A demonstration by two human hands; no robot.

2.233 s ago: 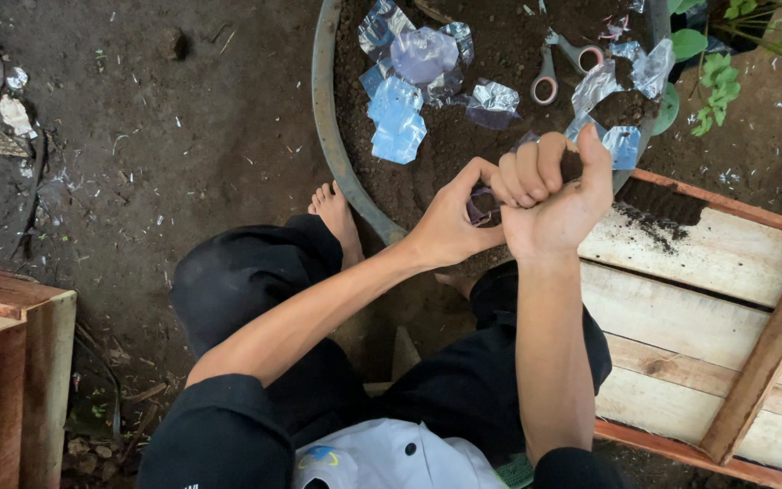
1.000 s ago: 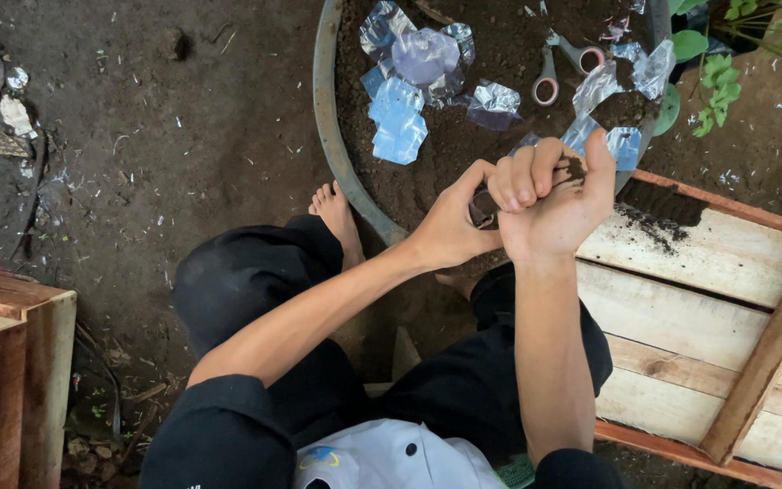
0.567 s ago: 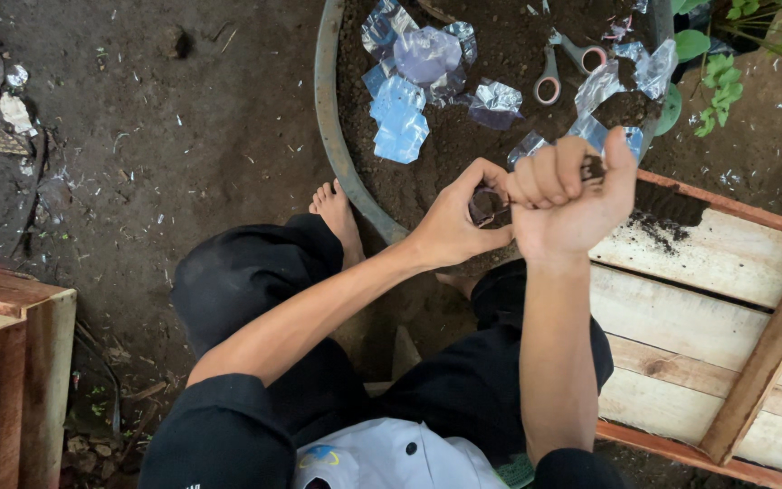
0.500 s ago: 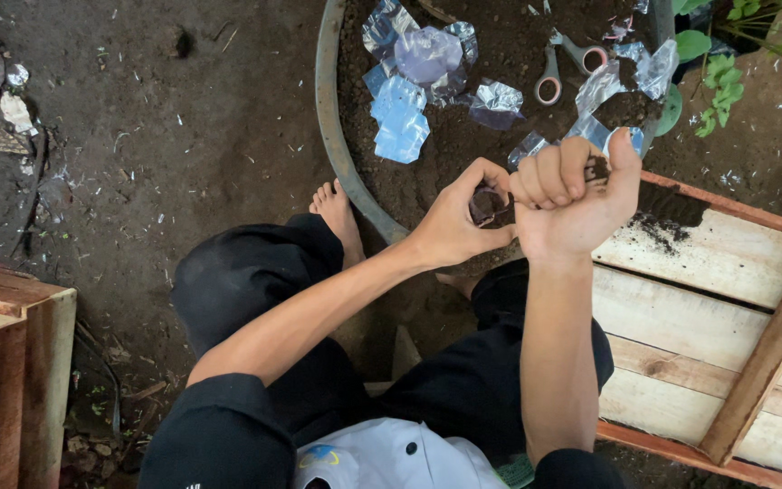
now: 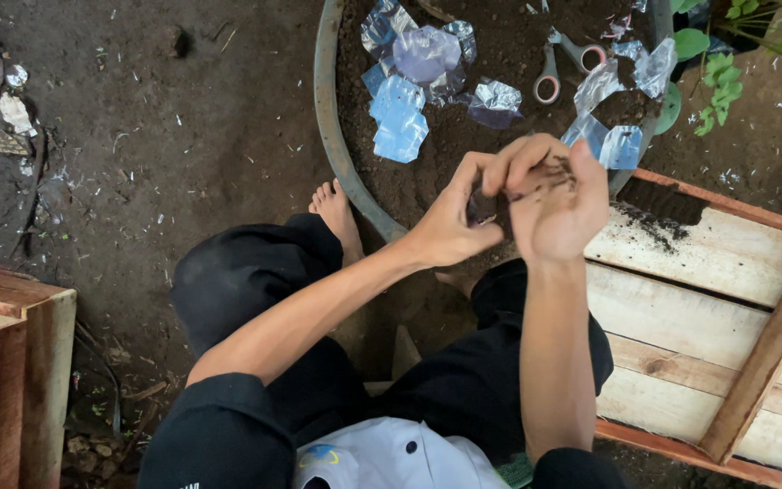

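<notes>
Now my left hand pinches a small clear plastic bag by its mouth, over the near rim of the round metal basin of dark soil. My right hand hangs just above it, fingers half uncurled, loose soil lying on them. The bag is thin, limp and slippery, so I'd judge the rim the only sound hold; the soil is crumbly and spills easily. Half a second ago that right hand was a tight fist.

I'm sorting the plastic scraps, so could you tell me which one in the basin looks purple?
The rounded purple piece at the top, above the flat blue scraps.
</notes>
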